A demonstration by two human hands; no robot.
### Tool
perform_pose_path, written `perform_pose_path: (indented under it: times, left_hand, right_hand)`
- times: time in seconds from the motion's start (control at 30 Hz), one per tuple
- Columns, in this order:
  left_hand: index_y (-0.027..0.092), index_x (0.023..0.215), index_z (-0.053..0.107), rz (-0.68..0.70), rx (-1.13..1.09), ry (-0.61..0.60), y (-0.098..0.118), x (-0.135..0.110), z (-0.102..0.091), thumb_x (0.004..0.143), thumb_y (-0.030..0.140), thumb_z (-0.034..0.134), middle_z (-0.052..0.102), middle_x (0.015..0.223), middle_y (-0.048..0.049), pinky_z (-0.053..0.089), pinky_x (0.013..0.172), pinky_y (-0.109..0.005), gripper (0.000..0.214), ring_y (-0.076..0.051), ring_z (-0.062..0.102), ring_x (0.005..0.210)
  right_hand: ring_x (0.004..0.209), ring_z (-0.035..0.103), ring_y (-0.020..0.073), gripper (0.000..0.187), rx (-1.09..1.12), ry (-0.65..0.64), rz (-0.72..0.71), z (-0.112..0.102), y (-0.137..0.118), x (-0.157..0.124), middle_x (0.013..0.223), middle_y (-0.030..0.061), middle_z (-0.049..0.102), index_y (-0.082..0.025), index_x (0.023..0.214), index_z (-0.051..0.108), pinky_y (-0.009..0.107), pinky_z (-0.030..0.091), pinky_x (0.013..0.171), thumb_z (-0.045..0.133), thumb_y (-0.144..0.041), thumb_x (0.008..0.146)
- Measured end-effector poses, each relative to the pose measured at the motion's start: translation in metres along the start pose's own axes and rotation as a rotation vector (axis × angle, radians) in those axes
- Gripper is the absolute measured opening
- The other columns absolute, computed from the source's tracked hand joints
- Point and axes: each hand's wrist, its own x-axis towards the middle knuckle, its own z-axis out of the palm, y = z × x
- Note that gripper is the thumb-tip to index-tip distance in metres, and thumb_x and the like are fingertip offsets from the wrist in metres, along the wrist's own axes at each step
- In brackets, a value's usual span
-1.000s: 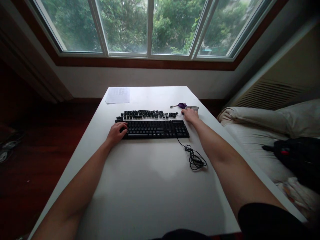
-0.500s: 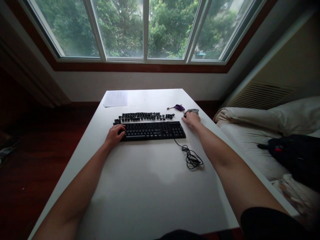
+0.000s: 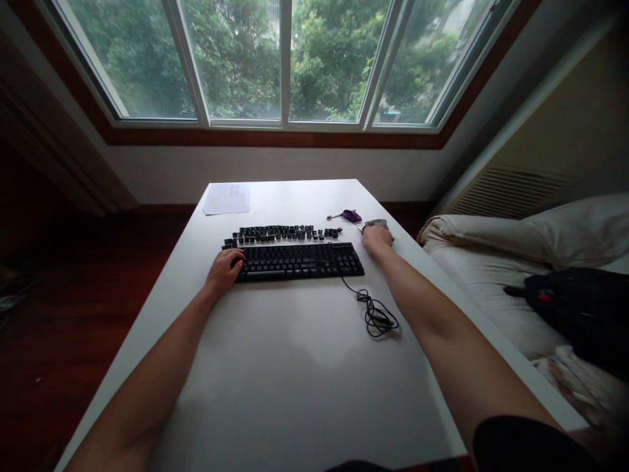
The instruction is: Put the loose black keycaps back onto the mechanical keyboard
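Observation:
A black keyboard [image 3: 299, 262] lies across the white table, its keys facing up. My left hand [image 3: 225, 267] is closed on the keyboard's left end, fingers over the top and thumb at the front edge. Behind the keyboard, loose black keycaps [image 3: 275, 233] lie in rows. Beyond its right end, my right hand [image 3: 376, 237] is closed in a pinch beside a grey cloth-like thing [image 3: 377, 223]. A thin pale bit shows at its fingertips, too small to name. The keyboard's black cable [image 3: 378, 318] lies coiled at the front right.
A purple item with a thin handle, perhaps a brush [image 3: 350, 216], lies behind the right hand. Printed paper [image 3: 227, 198] rests at the far left corner of the white table [image 3: 295, 380]. A bed [image 3: 481, 262] with a dark bag [image 3: 580, 308] stands to the right, near the table edge.
My right hand has shifted slightly and its fingers have drawn together, with a thin pale bit now showing at the tips. My left hand stays on the keyboard. The view has tilted slightly.

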Motion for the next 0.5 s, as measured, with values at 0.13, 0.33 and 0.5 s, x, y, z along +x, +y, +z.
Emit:
perform_pose_path:
  times: [0.13, 0.33, 0.5]
  left_hand:
    - [0.025, 0.096, 0.067, -0.009, 0.025, 0.029, -0.003, -0.001, 0.002, 0.089, 0.026, 0.054, 0.069, 0.124, -0.0051, 0.043, 0.109, -0.050, 0.015, -0.028, 0.058, 0.119]
    - [0.026, 0.095, 0.067, -0.015, 0.021, 0.027, -0.003, -0.001, 0.001, 0.089, 0.025, 0.054, 0.069, 0.123, -0.0046, 0.044, 0.108, -0.050, 0.015, -0.028, 0.058, 0.118]
    - [0.025, 0.096, 0.067, -0.018, 0.009, 0.034, -0.001, -0.001, 0.001, 0.088, 0.024, 0.054, 0.069, 0.123, -0.0049, 0.044, 0.109, -0.049, 0.015, -0.028, 0.058, 0.118]
  right_hand:
    - [0.112, 0.063, 0.0375, 0.039, -0.013, 0.105, 0.143, -0.015, -0.008, -0.014, 0.118, 0.0295, 0.066, -0.007, 0.117, 0.070, 0.047, 0.049, 0.089, 0.046, -0.029, 0.097]
    - [0.101, 0.065, 0.0310, 0.034, 0.219, 0.339, -0.007, -0.047, -0.067, -0.049, 0.106, 0.0194, 0.071, -0.016, 0.123, 0.062, 0.040, 0.047, 0.088, 0.049, -0.033, 0.097]
    - [0.074, 0.063, 0.0188, 0.023, 0.675, 0.250, -0.495, -0.048, -0.148, -0.087, 0.081, 0.0030, 0.070, -0.020, 0.103, 0.065, 0.029, 0.045, 0.073, 0.053, -0.037, 0.093]
